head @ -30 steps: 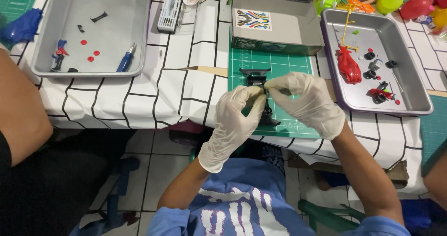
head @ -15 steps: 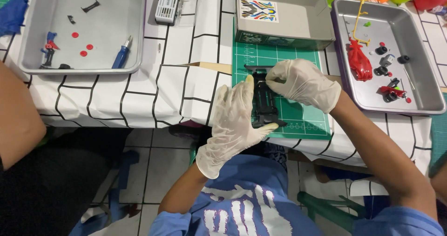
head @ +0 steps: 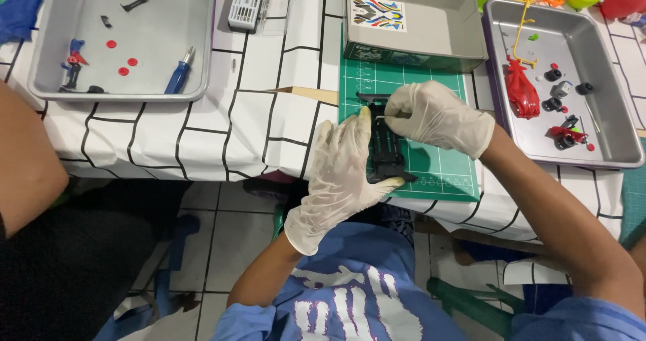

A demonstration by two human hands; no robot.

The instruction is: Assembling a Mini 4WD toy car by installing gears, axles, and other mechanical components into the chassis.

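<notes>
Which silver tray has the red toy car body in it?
The metal tray on the right, beside the right hand. It holds the red car body; the left tray holds a blue screwdriver instead.

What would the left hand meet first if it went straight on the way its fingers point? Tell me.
The left hand points away from the person, up the green mat. Past its fingertips lies bare mat, then probably the grey box at the mat's far edge; heights are unclear.

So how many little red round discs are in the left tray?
3, all in the left tray: one disc higher up, one right of it, one just below. More may hide elsewhere.
</notes>
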